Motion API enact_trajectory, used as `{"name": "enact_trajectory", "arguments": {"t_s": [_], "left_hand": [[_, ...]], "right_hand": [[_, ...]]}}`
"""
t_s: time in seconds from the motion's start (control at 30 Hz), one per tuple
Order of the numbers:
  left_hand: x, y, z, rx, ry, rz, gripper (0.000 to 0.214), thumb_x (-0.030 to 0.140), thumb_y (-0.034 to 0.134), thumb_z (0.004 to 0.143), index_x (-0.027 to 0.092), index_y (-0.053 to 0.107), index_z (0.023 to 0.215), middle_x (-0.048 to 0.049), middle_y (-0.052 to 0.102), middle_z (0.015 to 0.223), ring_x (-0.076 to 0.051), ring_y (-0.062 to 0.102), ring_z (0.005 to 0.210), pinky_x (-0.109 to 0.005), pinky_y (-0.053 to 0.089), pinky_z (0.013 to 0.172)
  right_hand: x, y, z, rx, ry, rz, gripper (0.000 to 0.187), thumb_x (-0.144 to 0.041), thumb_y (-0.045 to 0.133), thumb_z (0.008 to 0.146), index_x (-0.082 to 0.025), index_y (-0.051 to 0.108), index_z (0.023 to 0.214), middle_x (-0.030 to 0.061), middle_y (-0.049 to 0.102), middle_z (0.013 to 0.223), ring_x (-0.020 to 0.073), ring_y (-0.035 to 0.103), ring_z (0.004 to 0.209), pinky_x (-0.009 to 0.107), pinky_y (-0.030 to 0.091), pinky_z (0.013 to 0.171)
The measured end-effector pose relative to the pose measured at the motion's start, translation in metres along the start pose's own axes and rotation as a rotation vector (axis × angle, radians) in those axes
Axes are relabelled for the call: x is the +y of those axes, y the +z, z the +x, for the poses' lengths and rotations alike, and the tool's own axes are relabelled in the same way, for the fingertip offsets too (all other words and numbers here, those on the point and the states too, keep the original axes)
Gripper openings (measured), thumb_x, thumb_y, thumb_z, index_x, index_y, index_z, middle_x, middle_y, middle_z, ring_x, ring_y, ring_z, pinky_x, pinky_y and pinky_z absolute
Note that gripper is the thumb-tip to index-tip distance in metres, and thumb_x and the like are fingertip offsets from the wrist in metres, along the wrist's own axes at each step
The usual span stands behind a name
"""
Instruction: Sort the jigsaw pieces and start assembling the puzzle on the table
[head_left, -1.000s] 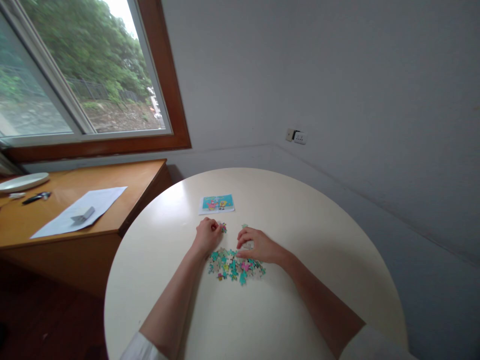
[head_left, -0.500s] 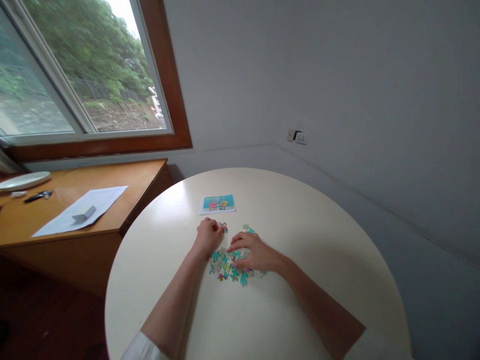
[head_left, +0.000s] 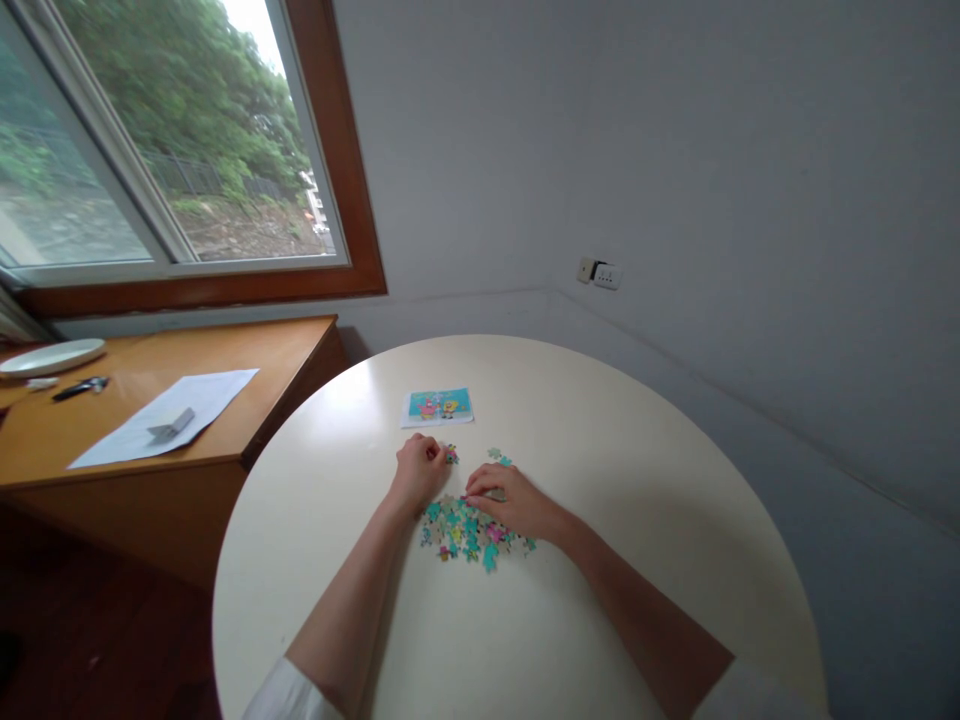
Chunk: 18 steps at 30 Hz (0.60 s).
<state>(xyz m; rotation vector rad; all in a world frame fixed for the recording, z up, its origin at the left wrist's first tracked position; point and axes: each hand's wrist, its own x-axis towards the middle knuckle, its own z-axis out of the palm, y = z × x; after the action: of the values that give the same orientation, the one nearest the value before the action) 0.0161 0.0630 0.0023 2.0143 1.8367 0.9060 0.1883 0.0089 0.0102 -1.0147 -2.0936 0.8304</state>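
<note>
A heap of loose teal, pink and yellow puzzle pieces (head_left: 469, 532) lies on a round cream table (head_left: 637, 480). My left hand (head_left: 418, 472) is curled, its fingertips pinched on a small joined cluster of pieces (head_left: 451, 455) just beyond the heap. My right hand (head_left: 506, 497) rests on the heap's far right side, fingers bent down and pinching at a piece among the loose ones. A few separate pieces (head_left: 499, 457) lie just beyond the right hand. A small reference picture card (head_left: 437, 406) lies farther back on the table.
A wooden desk (head_left: 247, 350) stands left of the table under a window, carrying a sheet of paper (head_left: 169, 415) with a small grey object, a white plate (head_left: 52, 356) and a dark tool (head_left: 79, 387). Grey walls with a socket (head_left: 598, 272) close the far side.
My right hand slid left over the heap, reached among the pieces, then drew its fingers in. The left hand stayed on the small cluster. The camera shifted slightly.
</note>
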Motion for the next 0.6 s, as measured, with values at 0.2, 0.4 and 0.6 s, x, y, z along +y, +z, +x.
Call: {"name": "enact_trajectory", "arguments": {"t_s": [0.2, 0.4, 0.6], "left_hand": [[-0.001, 0.001, 0.000, 0.018, -0.004, -0.045, 0.025, 0.025, 0.052, 0.073, 0.017, 0.048, 0.050, 0.0006, 0.047, 0.061, -0.012, 0.044, 0.059, -0.025, 0.033, 0.060], [0.002, -0.002, -0.003, 0.061, 0.051, -0.302, 0.027, 0.030, 0.050, 0.074, 0.017, 0.045, 0.051, 0.0012, 0.046, 0.059, -0.012, 0.044, 0.059, -0.025, 0.036, 0.061], [0.017, -0.012, -0.009, -0.221, 0.215, -0.483, 0.033, 0.041, 0.047, 0.076, 0.015, 0.056, 0.058, -0.0005, 0.054, 0.058, -0.012, 0.047, 0.061, -0.024, 0.038, 0.060]], "right_hand": [[0.003, 0.000, 0.001, 0.059, 0.132, 0.125, 0.015, -0.024, 0.053, 0.078, -0.015, 0.062, 0.070, 0.0032, 0.062, 0.075, 0.0119, 0.055, 0.070, 0.022, 0.045, 0.064], [0.010, 0.001, 0.005, 0.167, 0.233, 0.185, 0.018, -0.030, 0.055, 0.075, -0.014, 0.062, 0.069, 0.0001, 0.058, 0.062, 0.0099, 0.049, 0.056, 0.022, 0.041, 0.054], [0.023, 0.003, 0.009, 0.272, 0.280, 0.309, 0.032, -0.045, 0.058, 0.072, -0.014, 0.062, 0.068, -0.0014, 0.055, 0.057, 0.0092, 0.047, 0.052, 0.022, 0.040, 0.049]]}}
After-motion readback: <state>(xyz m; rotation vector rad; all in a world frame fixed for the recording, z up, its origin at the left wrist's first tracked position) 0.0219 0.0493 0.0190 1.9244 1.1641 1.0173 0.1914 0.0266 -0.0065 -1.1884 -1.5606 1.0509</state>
